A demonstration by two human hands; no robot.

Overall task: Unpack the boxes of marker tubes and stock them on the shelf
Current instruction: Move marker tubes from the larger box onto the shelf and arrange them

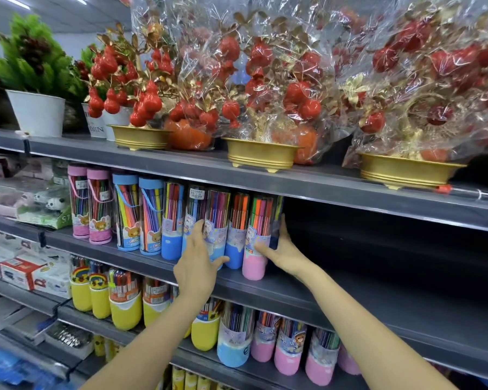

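Note:
A row of clear marker tubes stands on the middle grey shelf (378,294): pink-capped ones at the left (99,206), then blue-capped ones (151,215), then several blue-based tubes (235,220). A pink-based tube (255,220) ends the row. My left hand (195,266) rests flat against the front of the blue-based tubes, fingers pointing up and thumb spread to the right. My right hand (285,250) holds the pink-based tube from its right side, thumb on the front and fingers behind. A dark tube behind it is mostly hidden.
Right of the pink-based tube the middle shelf is dark and bare. The top shelf carries cellophane-wrapped red fruit trees in gold pots (261,154) and a green plant in a white pot (37,112). The lower shelf holds yellow-based (126,305) and pink-based tubes (290,353).

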